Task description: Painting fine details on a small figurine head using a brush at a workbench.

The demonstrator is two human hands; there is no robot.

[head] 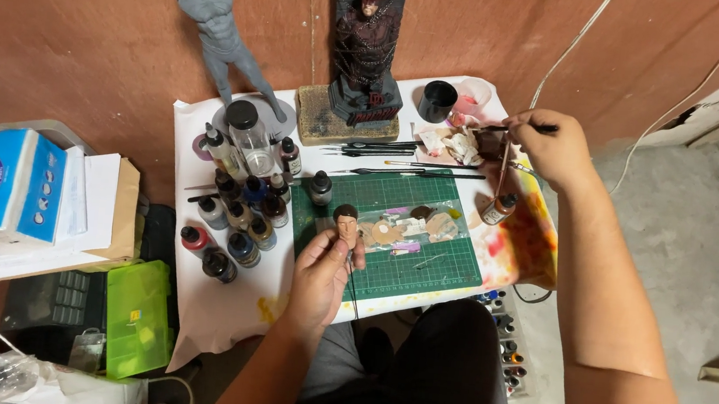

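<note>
Left hand (320, 273) grip closed on small head (346, 218) over green mat (427, 226), right hand (554, 146) grip pinching brush (520, 128) far right

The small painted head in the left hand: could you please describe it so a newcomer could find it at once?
Start at the green cutting mat on the white paper. At its near-left corner, the left hand pinches a miniature head upright. Unlike the capped paint bottles to its left, it has skin-coloured paint and dark brown hair.
</note>
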